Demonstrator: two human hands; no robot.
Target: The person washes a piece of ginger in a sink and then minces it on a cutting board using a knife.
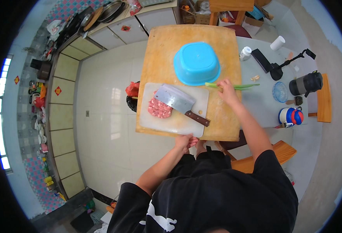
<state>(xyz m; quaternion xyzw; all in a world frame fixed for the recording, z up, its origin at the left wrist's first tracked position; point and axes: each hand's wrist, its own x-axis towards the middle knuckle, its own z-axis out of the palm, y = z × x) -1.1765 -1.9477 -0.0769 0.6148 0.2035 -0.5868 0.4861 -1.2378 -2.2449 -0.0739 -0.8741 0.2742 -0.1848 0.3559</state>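
My right hand (228, 92) pinches several green onion stalks (246, 86) over the right part of the wooden table board (223, 122). My left hand (186, 141) is at the near edge of the white cutting board (156, 123), thumb near the rim; whether it grips the board is unclear. Minced meat (159, 108) is heaped on the cutting board's left side. A cleaver (176, 97) lies flat across it, its blade partly over the meat and its wooden handle pointing towards the near right corner. Beyond the cutting board stands an upside-down blue plastic basin (198, 62), close to the stalks' left end.
On the grey table (255, 113) at right are garlic cloves (255, 78), a clear blue bowl (280, 92), a phone (261, 60), a black stand (276, 71) and bottles. Wooden chairs (261, 161) stand around. Kitchen counters (61, 96) run along the left wall.
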